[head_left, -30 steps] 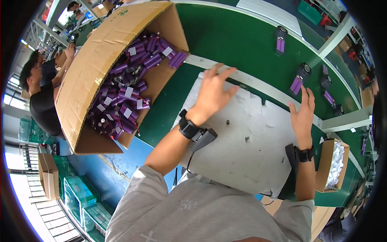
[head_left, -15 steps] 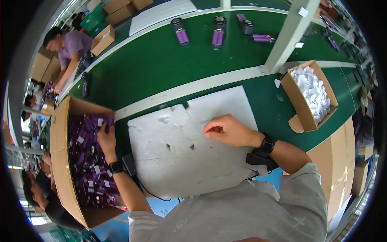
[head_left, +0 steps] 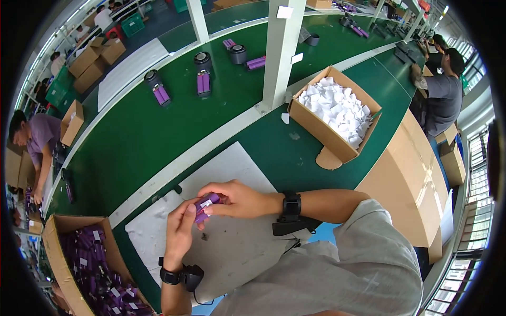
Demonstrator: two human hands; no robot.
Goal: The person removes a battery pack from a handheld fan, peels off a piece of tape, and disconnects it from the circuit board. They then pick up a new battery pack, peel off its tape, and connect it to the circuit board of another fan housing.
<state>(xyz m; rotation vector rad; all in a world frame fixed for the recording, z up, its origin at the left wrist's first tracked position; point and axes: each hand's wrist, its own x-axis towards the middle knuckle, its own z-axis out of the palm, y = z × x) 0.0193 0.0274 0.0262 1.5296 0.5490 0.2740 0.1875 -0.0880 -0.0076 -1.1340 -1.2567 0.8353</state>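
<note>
Over a white mat [head_left: 232, 174] on the green workbench [head_left: 158, 131], a worker's left hand [head_left: 180, 230] and right hand [head_left: 237, 199] pinch a small purple cell pack [head_left: 205, 205] between their fingertips, both closed on it; a cardboard box of purple packs [head_left: 95, 274] sits at lower left.

A long green workbench [head_left: 158, 131] runs from near left to far right, split by a white strip and crossed by white posts [head_left: 279, 50]. Daylight comes through windows [head_left: 469, 253] at the right, and green crates [head_left: 133, 23] stand on the far floor.
</note>
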